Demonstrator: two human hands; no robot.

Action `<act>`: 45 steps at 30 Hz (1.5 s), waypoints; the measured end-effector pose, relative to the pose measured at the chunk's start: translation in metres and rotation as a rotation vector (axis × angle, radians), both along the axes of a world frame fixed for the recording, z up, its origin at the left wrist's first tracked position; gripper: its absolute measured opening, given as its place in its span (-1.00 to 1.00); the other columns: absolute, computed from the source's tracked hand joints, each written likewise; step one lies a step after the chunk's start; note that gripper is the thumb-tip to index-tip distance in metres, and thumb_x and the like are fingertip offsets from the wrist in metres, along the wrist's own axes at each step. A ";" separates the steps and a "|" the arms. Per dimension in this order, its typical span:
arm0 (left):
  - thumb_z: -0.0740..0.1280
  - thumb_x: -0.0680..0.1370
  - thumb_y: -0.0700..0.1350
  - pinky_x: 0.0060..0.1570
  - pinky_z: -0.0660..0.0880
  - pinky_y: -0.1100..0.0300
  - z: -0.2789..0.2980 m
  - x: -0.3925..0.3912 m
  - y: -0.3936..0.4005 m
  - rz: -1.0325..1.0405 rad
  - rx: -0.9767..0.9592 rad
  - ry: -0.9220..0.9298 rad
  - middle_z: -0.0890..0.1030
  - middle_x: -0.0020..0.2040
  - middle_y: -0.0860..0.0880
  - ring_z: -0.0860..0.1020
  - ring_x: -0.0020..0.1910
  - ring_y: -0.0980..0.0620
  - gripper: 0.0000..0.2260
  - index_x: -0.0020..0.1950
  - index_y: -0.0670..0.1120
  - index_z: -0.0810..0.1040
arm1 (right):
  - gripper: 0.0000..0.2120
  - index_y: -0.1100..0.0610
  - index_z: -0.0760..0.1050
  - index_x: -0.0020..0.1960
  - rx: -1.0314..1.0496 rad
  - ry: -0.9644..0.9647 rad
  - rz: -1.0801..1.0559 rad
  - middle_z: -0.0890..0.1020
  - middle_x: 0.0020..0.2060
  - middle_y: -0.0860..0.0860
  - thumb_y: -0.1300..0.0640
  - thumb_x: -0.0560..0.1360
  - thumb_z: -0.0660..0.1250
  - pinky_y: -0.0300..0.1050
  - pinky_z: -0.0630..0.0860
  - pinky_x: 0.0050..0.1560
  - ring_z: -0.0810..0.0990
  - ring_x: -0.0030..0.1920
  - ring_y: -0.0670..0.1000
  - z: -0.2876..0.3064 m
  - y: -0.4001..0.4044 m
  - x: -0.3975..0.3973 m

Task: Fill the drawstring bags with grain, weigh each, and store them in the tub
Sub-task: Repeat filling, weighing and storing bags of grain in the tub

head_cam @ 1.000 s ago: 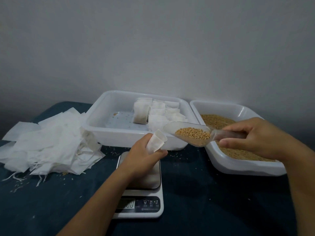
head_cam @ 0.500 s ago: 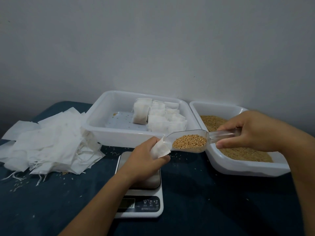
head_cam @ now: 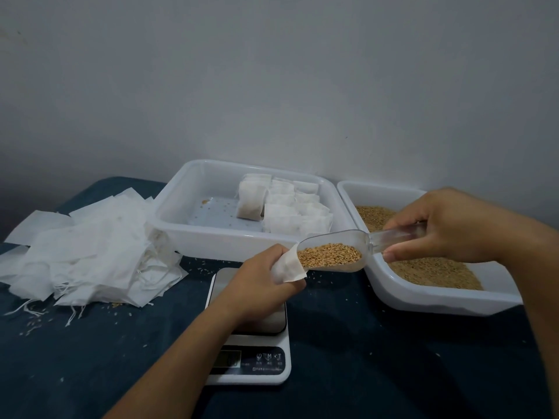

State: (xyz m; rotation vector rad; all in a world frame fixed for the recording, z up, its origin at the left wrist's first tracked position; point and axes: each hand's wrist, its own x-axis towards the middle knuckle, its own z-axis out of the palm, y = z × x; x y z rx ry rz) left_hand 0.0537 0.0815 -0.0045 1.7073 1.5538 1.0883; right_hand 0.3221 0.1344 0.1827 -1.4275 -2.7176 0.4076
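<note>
My left hand (head_cam: 260, 282) grips a small white drawstring bag (head_cam: 287, 266) with its mouth open, held above the kitchen scale (head_cam: 251, 358). My right hand (head_cam: 444, 228) holds the handle of a clear plastic scoop (head_cam: 335, 252) loaded with golden grain. The scoop's front lip sits inside the bag's mouth. A white tub (head_cam: 193, 237) behind the scale holds several filled bags (head_cam: 284, 210) stacked at its right side. The grain tray (head_cam: 438, 297) at the right is partly full.
A loose pile of empty white bags (head_cam: 84, 249) with dangling strings lies at the left on the dark blue tablecloth. Stray grains are scattered around the scale and pile. A plain grey wall stands close behind both containers.
My right hand has brought the loaded scoop down and left from over the grain tray until its lip entered the bag's mouth. My left hand has tilted the bag toward the scoop.
</note>
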 end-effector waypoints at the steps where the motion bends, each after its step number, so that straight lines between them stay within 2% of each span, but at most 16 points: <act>1: 0.50 0.51 0.04 -0.08 0.52 0.22 0.000 0.000 0.000 -0.002 -0.001 -0.003 0.65 -0.04 0.12 0.58 -0.07 0.17 -0.81 0.04 0.12 0.53 | -0.55 -0.37 0.68 -0.09 0.000 -0.009 0.002 0.69 -0.22 -0.39 -0.53 0.11 0.41 -0.23 0.46 -0.19 0.62 -0.14 -0.31 0.000 0.000 0.000; 7: 0.50 0.49 0.07 -0.15 0.49 0.26 -0.003 0.001 0.002 0.000 -0.005 -0.022 0.65 -0.06 0.14 0.58 -0.11 0.20 -0.81 0.02 0.13 0.53 | -0.63 -0.44 0.65 -0.17 0.010 -0.025 0.010 0.70 -0.21 -0.37 -0.54 0.10 0.40 -0.24 0.44 -0.21 0.62 -0.15 -0.30 0.003 0.001 0.000; 12: 0.51 0.48 0.09 -0.25 0.40 0.43 -0.002 0.000 0.002 -0.007 -0.005 -0.050 0.64 -0.07 0.18 0.58 -0.11 0.24 -0.80 0.00 0.17 0.53 | -0.63 -0.46 0.66 -0.15 0.012 -0.023 0.023 0.71 -0.22 -0.34 -0.54 0.11 0.40 -0.24 0.45 -0.23 0.63 -0.17 -0.28 0.006 0.000 -0.002; 17: 0.51 0.49 0.09 -0.19 0.41 0.35 -0.002 0.000 0.002 -0.012 -0.013 -0.074 0.65 -0.06 0.17 0.58 -0.10 0.22 -0.81 -0.01 0.17 0.53 | -0.55 -0.36 0.70 -0.10 0.025 -0.044 0.015 0.70 -0.25 -0.33 -0.53 0.11 0.40 -0.22 0.46 -0.23 0.63 -0.18 -0.26 0.008 -0.002 -0.004; 19: 0.51 0.49 0.08 -0.21 0.41 0.38 -0.002 0.000 0.002 -0.016 -0.016 -0.084 0.65 -0.06 0.17 0.58 -0.10 0.22 -0.82 -0.01 0.17 0.54 | -0.51 -0.33 0.72 -0.07 0.033 -0.052 0.014 0.69 -0.25 -0.33 -0.53 0.11 0.40 -0.21 0.46 -0.23 0.62 -0.18 -0.26 0.009 -0.002 -0.005; 25: 0.51 0.49 0.05 -0.26 0.40 0.45 -0.001 -0.001 0.002 -0.020 0.001 -0.108 0.62 -0.12 0.24 0.56 -0.17 0.25 -0.83 -0.06 0.16 0.53 | -0.54 -0.32 0.70 -0.07 0.052 -0.090 0.004 0.66 -0.27 -0.40 -0.50 0.13 0.41 -0.28 0.40 -0.26 0.59 -0.17 -0.33 0.014 -0.004 -0.007; 34: 0.52 0.50 0.04 -0.25 0.41 0.45 -0.001 0.000 0.002 -0.019 -0.005 -0.121 0.64 -0.10 0.16 0.57 -0.15 0.23 -0.83 -0.01 0.13 0.56 | -0.48 -0.29 0.71 -0.04 0.065 -0.100 0.005 0.66 -0.28 -0.40 -0.51 0.12 0.39 -0.26 0.41 -0.26 0.60 -0.17 -0.33 0.017 -0.006 -0.007; 45: 0.53 0.50 0.00 -0.28 0.39 0.47 0.000 0.001 0.002 -0.031 0.004 -0.149 0.62 -0.16 0.26 0.55 -0.21 0.28 -0.83 -0.05 0.14 0.56 | -0.43 -0.30 0.72 -0.03 0.065 -0.112 -0.006 0.69 -0.25 -0.36 -0.55 0.09 0.35 -0.19 0.52 -0.20 0.61 -0.16 -0.30 0.021 -0.008 -0.007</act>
